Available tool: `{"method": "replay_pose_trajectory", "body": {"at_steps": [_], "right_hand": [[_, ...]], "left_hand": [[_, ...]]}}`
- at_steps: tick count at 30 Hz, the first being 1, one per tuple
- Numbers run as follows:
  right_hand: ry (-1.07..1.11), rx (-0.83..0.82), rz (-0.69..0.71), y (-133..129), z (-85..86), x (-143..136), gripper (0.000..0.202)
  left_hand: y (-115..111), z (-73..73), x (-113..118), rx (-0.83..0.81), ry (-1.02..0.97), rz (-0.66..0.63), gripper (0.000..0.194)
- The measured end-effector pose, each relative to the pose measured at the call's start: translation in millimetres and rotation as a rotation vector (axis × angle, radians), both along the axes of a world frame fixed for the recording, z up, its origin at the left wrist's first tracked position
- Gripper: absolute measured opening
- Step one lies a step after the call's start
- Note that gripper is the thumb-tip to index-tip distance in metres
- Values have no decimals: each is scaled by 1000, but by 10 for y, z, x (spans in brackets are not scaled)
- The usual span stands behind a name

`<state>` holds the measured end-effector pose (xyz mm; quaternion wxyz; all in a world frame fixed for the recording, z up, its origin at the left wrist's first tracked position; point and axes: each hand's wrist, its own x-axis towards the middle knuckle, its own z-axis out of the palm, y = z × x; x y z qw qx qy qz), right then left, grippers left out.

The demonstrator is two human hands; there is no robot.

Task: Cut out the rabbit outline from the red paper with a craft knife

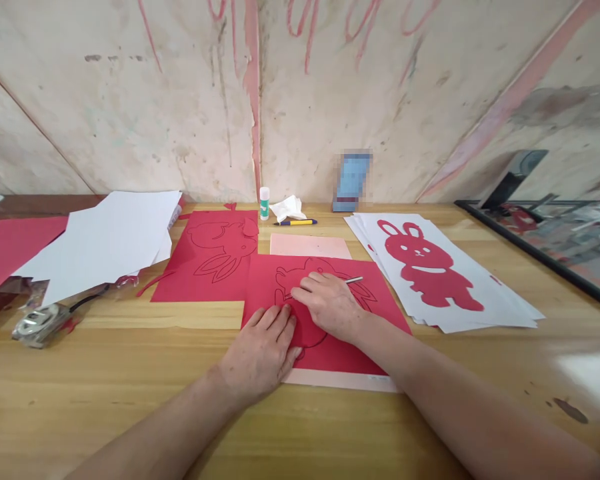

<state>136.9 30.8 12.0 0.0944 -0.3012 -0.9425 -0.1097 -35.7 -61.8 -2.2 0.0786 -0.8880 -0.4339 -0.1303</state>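
A red sheet [375, 353] with a rabbit outline drawn in dark lines lies in front of me, over a pale pink board [310, 245] that shows at its back and front edges. My left hand [265, 343] rests flat on the sheet's left part, fingers spread a little. Over the middle of the drawing, my right hand [330, 300] is closed on a thin pen-like tool [354, 280], whose light rear end sticks out to the right. Its tip is near my left fingertips, at the drawn line.
Behind left lies another red sheet [175, 267] with a rabbit drawing. White sheets [105, 240] and a tape measure [40, 325] are at left. A glue stick [265, 203], tissue [289, 208], yellow pen [295, 222] and phone [353, 180] stand or lie behind. At right, a red rabbit cutout [420, 257] lies on white paper.
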Motion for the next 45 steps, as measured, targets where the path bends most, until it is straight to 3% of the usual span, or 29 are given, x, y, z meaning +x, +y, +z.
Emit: {"method": "replay_pose_trajectory", "body": {"at_steps": [11, 24, 31, 45], "right_hand": [[70, 59, 4, -10, 29, 14, 26], [-15, 11, -27, -37, 271, 0, 28], [-72, -29, 64, 114, 212, -46, 27], [2, 14, 146, 175, 33, -9, 26]], "left_hand": [[-5, -41, -10, 2, -58, -5, 40], [-2, -66, -19, 35, -58, -10, 41], [-6, -60, -2, 13, -46, 6, 42], [-27, -36, 4, -18, -43, 25, 42]]}}
